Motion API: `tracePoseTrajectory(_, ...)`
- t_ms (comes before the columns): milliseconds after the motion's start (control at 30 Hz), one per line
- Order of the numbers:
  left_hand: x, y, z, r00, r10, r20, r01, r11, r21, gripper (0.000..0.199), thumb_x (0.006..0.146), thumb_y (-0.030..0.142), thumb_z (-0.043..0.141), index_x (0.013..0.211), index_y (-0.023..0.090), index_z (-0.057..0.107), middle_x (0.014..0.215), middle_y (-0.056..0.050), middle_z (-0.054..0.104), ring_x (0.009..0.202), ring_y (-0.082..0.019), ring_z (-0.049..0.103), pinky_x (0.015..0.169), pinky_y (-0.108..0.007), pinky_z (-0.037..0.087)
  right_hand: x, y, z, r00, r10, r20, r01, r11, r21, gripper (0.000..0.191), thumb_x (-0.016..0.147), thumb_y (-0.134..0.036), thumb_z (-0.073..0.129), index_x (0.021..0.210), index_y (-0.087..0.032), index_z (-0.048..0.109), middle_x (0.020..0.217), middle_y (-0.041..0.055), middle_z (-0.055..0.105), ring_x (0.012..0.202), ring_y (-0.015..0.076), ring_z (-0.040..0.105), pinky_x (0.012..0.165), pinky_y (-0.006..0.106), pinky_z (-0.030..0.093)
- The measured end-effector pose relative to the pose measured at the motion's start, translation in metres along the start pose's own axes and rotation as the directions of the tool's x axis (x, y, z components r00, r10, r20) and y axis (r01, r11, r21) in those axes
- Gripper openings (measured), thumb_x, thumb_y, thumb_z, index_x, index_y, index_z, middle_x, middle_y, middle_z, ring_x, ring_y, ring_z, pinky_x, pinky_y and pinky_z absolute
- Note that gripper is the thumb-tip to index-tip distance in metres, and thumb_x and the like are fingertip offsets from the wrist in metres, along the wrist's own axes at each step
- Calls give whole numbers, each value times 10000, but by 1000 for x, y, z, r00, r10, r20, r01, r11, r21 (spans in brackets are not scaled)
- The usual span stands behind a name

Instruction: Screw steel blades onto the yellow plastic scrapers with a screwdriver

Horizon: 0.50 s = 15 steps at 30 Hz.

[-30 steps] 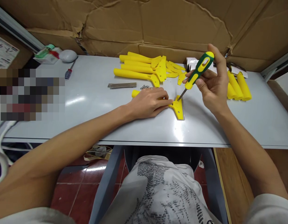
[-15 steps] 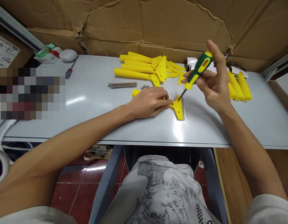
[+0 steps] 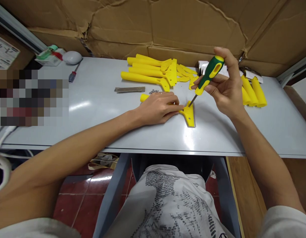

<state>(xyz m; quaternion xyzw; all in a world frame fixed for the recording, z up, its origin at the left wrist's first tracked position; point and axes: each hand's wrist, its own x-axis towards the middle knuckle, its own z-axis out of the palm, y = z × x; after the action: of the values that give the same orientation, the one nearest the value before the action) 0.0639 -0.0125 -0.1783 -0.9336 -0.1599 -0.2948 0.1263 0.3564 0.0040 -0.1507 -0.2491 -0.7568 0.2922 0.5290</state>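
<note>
A yellow scraper (image 3: 190,116) lies flat on the table, its wide head to the right with a thin blade edge showing along it. My left hand (image 3: 161,108) is closed over the scraper's handle and hides most of it. In my right hand (image 3: 228,87) is a green and yellow screwdriver (image 3: 209,75), tilted, its index finger over the butt end. The screwdriver's tip meets the upper part of the scraper's head, at a screw hole; the screw itself is too small to make out. Small screws (image 3: 153,91) lie in a pile just behind my left hand.
Several yellow scraper handles (image 3: 145,78) and loose yellow pieces (image 3: 184,74) lie at the back. A stack of thin blades (image 3: 130,89) sits left of the screws. Yellow tubes (image 3: 257,92) lie at the right. Another screwdriver (image 3: 72,76) rests beside a white mouse (image 3: 72,58). Cardboard (image 3: 177,26) walls the back.
My right index finger and the screwdriver's handle have shifted slightly down and left, with the tip still on the scraper's head. My left hand stays in place.
</note>
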Motion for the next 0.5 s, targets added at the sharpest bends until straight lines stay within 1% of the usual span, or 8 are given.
tracePoseTrajectory(67,0,0,0,1000,1,6,-1,1000,3,246,1196,318,627,1293,215,828,1038,-65,801,914,-203,750,738,-335,522,0,-2,3,999,-32,-22,31,999,-29,784,945,-734,871,1633,-506,570,1427,37,775,1159,346,856,1035,598,769)
tracePoseTrajectory(133,-1,0,0,1000,0,22,0,1000,13,254,1200,322,612,1299,225,824,1046,-67,802,916,-204,751,734,-335,523,-2,-2,8,995,-60,-76,53,995,-88,746,942,-747,867,1601,-526,595,1487,22,742,1155,334,848,1003,569,777)
tracePoseTrajectory(200,-1,1,1,999,-2,32,2,1000,28,259,1202,328,602,1300,231,821,1047,-68,801,913,-202,750,728,-333,519,-4,1,13,985,-75,-155,51,986,-156,767,919,-758,888,1589,-522,597,1431,24,757,1138,323,838,932,511,786)
tracePoseTrajectory(267,-2,2,1,1000,-4,30,3,999,44,261,1205,334,595,1290,232,819,1037,-66,798,905,-200,746,725,-329,516,-7,5,18,972,-69,-226,20,977,-213,811,908,-751,908,1606,-510,572,1349,35,776,1127,316,829,873,460,782)
tracePoseTrajectory(300,-2,2,1,1000,-3,27,2,999,51,259,1205,334,595,1283,229,818,1033,-64,796,904,-199,744,728,-328,518,-9,7,20,967,-61,-248,0,971,-238,833,910,-745,910,1624,-506,554,1345,39,775,1123,313,826,858,446,778)
tracePoseTrajectory(333,-2,2,1,1000,1,22,-2,998,57,254,1204,330,598,1277,224,817,1031,-63,795,905,-199,744,731,-326,520,-10,7,22,964,-54,-260,-18,963,-268,854,916,-741,908,1645,-503,533,1376,41,768,1120,308,825,848,439,775)
tracePoseTrajectory(400,-1,3,0,1000,6,18,-7,998,63,246,1201,324,605,1280,219,812,1034,-63,795,912,-200,746,734,-323,521,-12,7,25,963,-66,-260,-27,941,-339,891,926,-750,892,1684,-500,495,1503,43,724,1118,298,823,826,432,768)
tracePoseTrajectory(500,0,4,-1,999,-7,37,5,998,59,252,1204,323,595,1296,225,809,1043,-69,796,925,-202,752,747,-324,525,-13,0,28,967,-115,-227,12,912,-409,892,955,-775,840,1715,-504,461,1681,40,627,1127,297,820,825,450,760)
